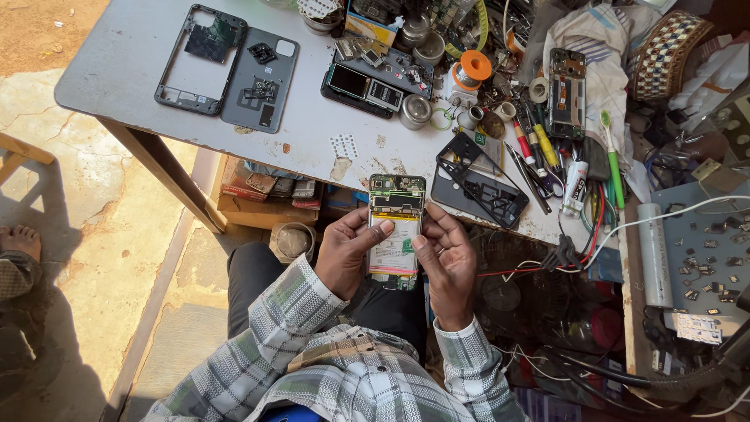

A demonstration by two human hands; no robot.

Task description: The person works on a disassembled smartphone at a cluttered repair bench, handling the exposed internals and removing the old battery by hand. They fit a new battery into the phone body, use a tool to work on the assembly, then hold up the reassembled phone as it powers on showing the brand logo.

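Observation:
I hold an opened phone (395, 227) with its back removed, the green circuit board and pale battery facing up, just in front of the table edge. My left hand (348, 252) grips its left side with the thumb lying across the battery. My right hand (445, 262) cups the right side, thumb pressed on the battery's lower part. Both wrists show checked shirt sleeves.
On the grey table (117, 70) lie a phone frame (199, 59), a grey back cover (260, 80), a black frame (478, 181), another open phone (566, 94), a solder spool (471, 69), tools and wires. Boxes (266, 191) sit under the table. A person's bare foot (19, 241) is at left.

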